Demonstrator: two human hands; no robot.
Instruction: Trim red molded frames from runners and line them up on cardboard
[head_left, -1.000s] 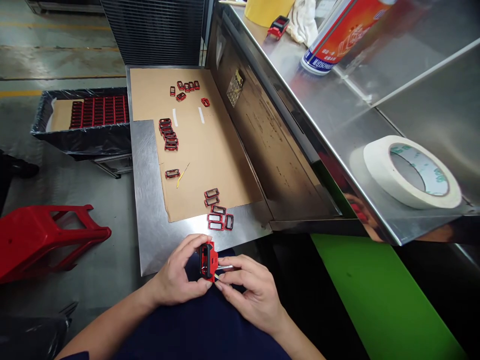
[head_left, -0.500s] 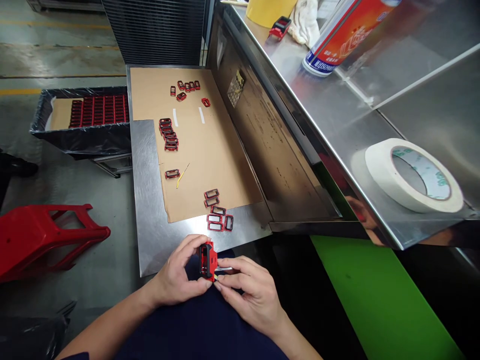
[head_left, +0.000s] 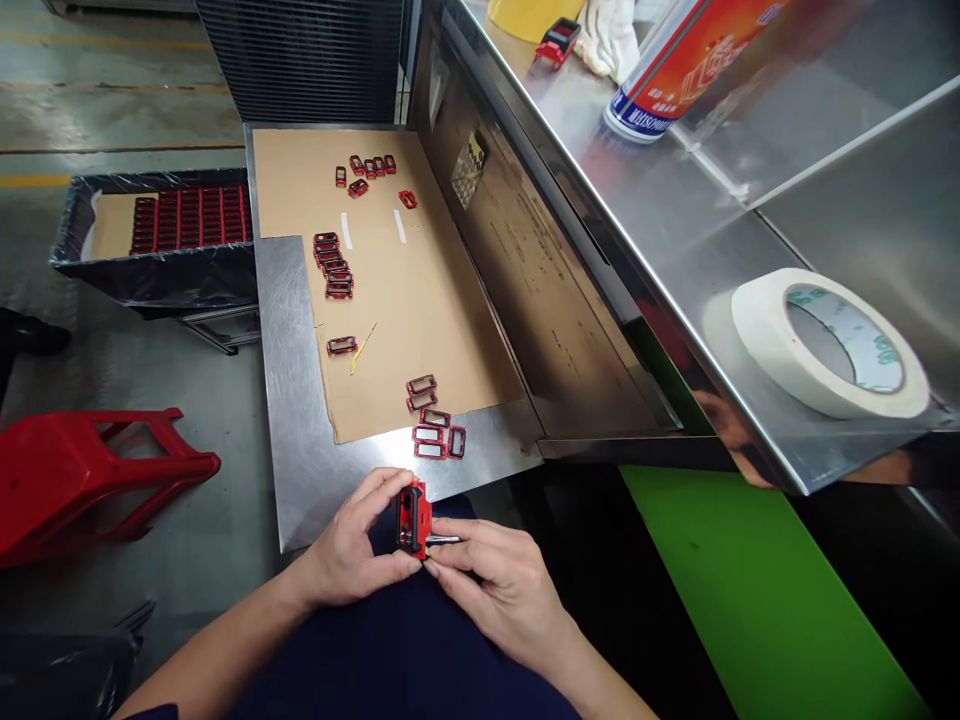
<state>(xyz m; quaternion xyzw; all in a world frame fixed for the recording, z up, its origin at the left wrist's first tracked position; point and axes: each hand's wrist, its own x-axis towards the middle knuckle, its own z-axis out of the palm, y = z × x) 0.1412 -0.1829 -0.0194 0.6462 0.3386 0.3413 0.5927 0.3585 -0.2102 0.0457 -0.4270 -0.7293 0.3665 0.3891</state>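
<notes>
- A red rectangular frame (head_left: 414, 518) is held just off the table's near edge, above dark blue clothing.
- The left hand (head_left: 349, 540) is clamped on the frame, its grip closed from the side.
- The right hand (head_left: 499, 585) has its grip closed on a thin metal pin (head_left: 444, 539), whose end meets the frame.
- Smaller red frames (head_left: 435, 418) are laid out in groups on a cardboard sheet (head_left: 420, 330), which covers part of the steel table (head_left: 292, 430).
- A black plastic-lined bin (head_left: 154, 275) filled with rows of red frames is placed left of the table.
- A roll of masking tape (head_left: 825, 345) and a spray can (head_left: 675, 65) are stood on a raised steel shelf (head_left: 675, 240).
</notes>
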